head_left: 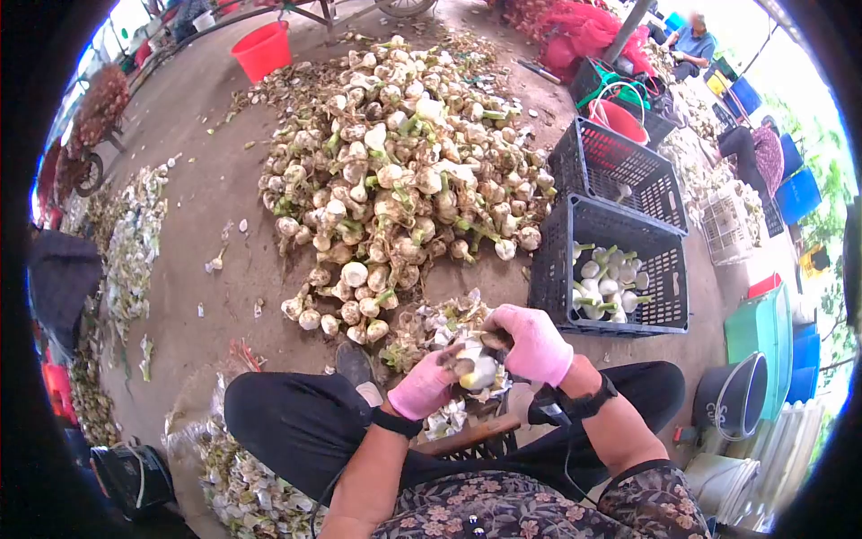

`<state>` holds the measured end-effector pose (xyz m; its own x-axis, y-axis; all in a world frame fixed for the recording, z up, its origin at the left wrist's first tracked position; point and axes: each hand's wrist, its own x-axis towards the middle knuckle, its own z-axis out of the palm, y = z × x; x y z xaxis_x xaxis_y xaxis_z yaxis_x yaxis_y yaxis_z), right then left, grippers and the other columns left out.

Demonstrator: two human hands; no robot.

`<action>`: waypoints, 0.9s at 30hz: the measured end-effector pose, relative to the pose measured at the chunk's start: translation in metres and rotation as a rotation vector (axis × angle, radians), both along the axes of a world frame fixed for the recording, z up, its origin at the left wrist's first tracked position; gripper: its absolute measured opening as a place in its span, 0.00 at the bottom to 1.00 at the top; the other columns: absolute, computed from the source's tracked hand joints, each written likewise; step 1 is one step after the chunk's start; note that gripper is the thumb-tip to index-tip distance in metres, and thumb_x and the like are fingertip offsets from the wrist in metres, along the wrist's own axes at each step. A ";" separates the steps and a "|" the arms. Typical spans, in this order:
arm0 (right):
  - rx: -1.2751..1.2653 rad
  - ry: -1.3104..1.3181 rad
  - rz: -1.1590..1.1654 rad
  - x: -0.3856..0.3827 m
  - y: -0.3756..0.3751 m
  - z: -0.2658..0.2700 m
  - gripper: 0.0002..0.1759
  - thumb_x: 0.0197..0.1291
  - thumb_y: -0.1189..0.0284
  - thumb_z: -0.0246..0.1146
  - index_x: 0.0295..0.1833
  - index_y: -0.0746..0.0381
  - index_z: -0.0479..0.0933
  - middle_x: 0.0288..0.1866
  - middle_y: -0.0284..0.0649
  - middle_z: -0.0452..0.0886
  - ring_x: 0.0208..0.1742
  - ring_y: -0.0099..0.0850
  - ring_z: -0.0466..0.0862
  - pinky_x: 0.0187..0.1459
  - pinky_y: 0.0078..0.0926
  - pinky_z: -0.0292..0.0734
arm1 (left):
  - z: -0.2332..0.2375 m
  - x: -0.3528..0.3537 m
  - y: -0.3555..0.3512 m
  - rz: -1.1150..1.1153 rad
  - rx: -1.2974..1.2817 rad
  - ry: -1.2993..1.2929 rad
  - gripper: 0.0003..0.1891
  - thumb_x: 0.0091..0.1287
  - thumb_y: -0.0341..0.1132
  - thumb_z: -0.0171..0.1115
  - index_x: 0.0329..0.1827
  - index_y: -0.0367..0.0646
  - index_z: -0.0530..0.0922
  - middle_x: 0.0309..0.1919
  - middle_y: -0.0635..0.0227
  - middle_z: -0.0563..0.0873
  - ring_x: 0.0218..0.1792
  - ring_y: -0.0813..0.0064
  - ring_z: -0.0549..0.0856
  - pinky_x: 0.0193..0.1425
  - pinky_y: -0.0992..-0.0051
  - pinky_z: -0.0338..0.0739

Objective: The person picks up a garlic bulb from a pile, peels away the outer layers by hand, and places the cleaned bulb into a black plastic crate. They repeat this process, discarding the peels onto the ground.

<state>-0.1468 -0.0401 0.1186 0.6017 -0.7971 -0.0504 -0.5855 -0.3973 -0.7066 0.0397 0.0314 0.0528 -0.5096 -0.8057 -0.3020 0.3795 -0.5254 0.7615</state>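
Observation:
A pale garlic bulb (482, 370) with a smooth white side is between my two hands, above my lap. My left hand (424, 384), in a pink glove with soiled fingertips, grips it from the left. From the right, my right hand (536, 346), also pink-gloved, has its fingers closed at the bulb's upper edge. Loose garlic skins (446, 420) lie beneath and around the hands. Ahead stands a large heap of untrimmed garlic (395, 171) with dry roots and stems. White, cleaned-looking bulbs (611, 283) fill part of a black crate (620, 213) at the right.
Behind that crate stands a second black crate (633, 148), with a red bucket (618, 121) beyond. Another red bucket (262, 51) sits behind the heap. A dark bucket (732, 395) is at my right. Peelings (260, 490) lie at left. Other people (693, 45) sit far right.

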 end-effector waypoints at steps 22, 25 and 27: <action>0.001 0.127 0.100 -0.011 0.022 -0.002 0.23 0.45 0.84 0.57 0.49 0.57 0.81 0.44 0.43 0.80 0.43 0.42 0.82 0.44 0.33 0.77 | 0.017 -0.011 -0.006 0.103 -0.069 -0.507 0.26 0.47 0.36 0.78 0.49 0.37 0.79 0.38 0.66 0.84 0.41 0.81 0.80 0.47 0.77 0.75; -0.017 0.214 0.164 -0.012 0.025 -0.008 0.22 0.44 0.83 0.57 0.47 0.58 0.81 0.42 0.43 0.80 0.43 0.43 0.81 0.43 0.35 0.77 | 0.009 -0.011 -0.004 0.038 -0.074 -0.545 0.27 0.46 0.34 0.78 0.50 0.36 0.79 0.40 0.66 0.85 0.41 0.80 0.81 0.47 0.77 0.76; -0.035 0.256 0.176 -0.010 0.028 -0.009 0.20 0.43 0.82 0.58 0.46 0.59 0.80 0.41 0.43 0.80 0.42 0.44 0.81 0.42 0.35 0.78 | -0.007 -0.012 0.000 0.012 -0.129 -0.591 0.27 0.45 0.34 0.78 0.50 0.36 0.79 0.40 0.66 0.85 0.41 0.79 0.81 0.47 0.76 0.76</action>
